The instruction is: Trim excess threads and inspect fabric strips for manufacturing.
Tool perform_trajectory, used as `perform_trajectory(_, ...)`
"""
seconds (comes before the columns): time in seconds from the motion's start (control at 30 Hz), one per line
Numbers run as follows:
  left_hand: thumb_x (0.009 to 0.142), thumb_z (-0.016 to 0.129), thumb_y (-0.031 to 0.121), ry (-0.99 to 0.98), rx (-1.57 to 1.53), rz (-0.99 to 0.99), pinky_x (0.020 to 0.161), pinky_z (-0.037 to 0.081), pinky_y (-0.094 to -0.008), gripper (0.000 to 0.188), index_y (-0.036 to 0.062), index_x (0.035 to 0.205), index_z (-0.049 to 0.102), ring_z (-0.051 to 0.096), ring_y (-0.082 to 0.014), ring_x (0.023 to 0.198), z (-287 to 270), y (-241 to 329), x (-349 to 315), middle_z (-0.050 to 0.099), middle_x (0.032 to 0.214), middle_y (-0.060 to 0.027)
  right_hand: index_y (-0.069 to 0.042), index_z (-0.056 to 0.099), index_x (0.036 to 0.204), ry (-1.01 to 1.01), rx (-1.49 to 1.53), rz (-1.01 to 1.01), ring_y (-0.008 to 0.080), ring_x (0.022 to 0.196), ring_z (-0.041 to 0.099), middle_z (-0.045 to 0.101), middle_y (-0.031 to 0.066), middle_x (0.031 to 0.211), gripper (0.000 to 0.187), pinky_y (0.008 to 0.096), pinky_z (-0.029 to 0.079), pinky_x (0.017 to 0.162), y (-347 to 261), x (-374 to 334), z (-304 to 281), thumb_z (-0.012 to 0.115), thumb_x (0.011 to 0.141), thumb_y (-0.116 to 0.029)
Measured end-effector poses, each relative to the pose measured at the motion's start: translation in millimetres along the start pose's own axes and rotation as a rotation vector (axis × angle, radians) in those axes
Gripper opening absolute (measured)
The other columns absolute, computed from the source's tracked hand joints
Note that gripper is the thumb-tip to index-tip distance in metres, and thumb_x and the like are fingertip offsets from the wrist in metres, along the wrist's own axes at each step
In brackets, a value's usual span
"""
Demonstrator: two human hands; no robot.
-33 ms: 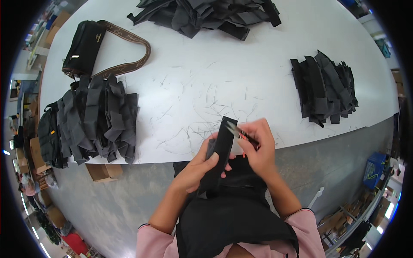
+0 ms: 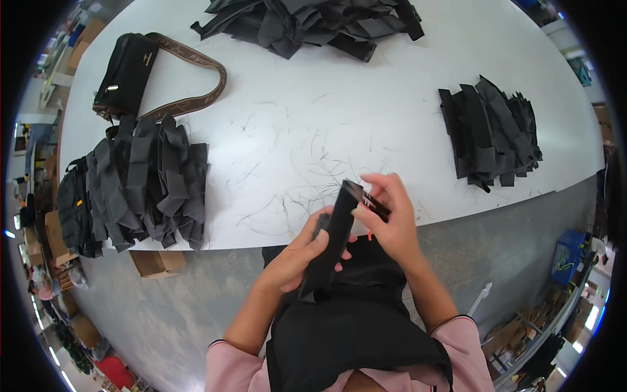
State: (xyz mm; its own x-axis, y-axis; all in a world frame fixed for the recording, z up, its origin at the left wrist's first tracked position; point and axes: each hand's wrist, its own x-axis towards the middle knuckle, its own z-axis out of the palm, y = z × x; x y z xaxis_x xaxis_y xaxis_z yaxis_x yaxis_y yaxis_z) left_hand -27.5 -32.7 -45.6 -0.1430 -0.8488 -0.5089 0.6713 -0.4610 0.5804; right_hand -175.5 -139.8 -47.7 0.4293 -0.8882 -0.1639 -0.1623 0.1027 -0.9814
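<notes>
A folded black fabric strip slants up over the table's near edge. My left hand is closed round its lower half, with the thumb lying on its face. Behind the strip, other fingers and a darker fold of cloth show in part. Thread snips with dark handles sit in my closed right hand, at the strip's upper end. The right thumb and fingertips are against that end's right edge. The snips' blades are mostly hidden by the strip and fingers.
Black strips lie in a left pile, a right pile and a far heap. A black bag with a brown strap lies far left, beyond a black backpack. Loose threads litter the white table.
My right hand has shifted slightly, bringing its thumb and fingertips against the strip's upper edge. The snips' blades, plainly visible before, are now mostly covered. My left hand keeps its hold.
</notes>
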Motion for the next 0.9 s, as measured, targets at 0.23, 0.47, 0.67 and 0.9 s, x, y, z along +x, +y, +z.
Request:
perform_trajectory(0.23, 0.096, 0.044, 0.037, -0.374, -0.178, -0.063, 0.077, 0.053, -0.0367, 0.051, 0.0099, 0.134, 0.022, 0.059, -0.0262, 0.093, -9.4, -3.4, 22.2, 0.049, 0.119, -0.023, -0.003, 0.06, 0.086, -0.298, 0.581, 0.524, 0.0058, 0.063, 0.05, 0.054, -0.0014, 0.071, 0.011, 0.0213, 0.038, 0.053, -7.9, 8.8, -9.6, 0.068, 0.079, -0.008)
perform_trajectory(0.47, 0.096, 0.044, 0.041, -0.298, -0.152, -0.077, 0.073, 0.049, -0.0322, 0.064, 0.0106, 0.144, 0.014, 0.057, -0.0202, 0.087, -8.7, -5.6, 25.9, 0.052, 0.116, -0.0193, -0.006, 0.066, 0.103, -0.203, -0.329, -0.366, 0.0119, 0.055, 0.044, 0.047, 0.0015, 0.062, 0.031, 0.0246, 0.034, 0.051, -17.1, 27.2, -22.4, 0.065, 0.073, 0.002)
perform_trajectory(0.67, 0.093, 0.048, 0.044, -0.271, -0.083, -0.15, 0.073, 0.048, -0.0296, 0.072, 0.0093, 0.146, 0.014, 0.055, -0.0166, 0.086, -11.4, -3.8, 27.0, 0.054, 0.113, -0.0172, -0.001, 0.061, 0.085, -0.317, -0.44, -0.31, 0.0116, 0.059, 0.043, 0.045, 0.0019, 0.066, 0.011, 0.0238, 0.035, 0.055, -16.2, 40.1, -20.0, 0.064, 0.075, 0.0)
perform_trajectory(0.9, 0.093, 0.049, 0.043, -0.248, -0.215, -0.18, 0.069, 0.05, -0.0296, 0.075, 0.0146, 0.148, 0.006, 0.056, -0.0172, 0.085, -10.3, -4.0, 27.7, 0.054, 0.112, -0.0171, -0.004, 0.056, 0.098, 0.147, -0.044, -0.063, 0.0074, 0.067, 0.046, 0.046, -0.0004, 0.078, 0.02, 0.024, 0.042, 0.056, 2.2, 6.3, -22.6, 0.065, 0.081, -0.007)
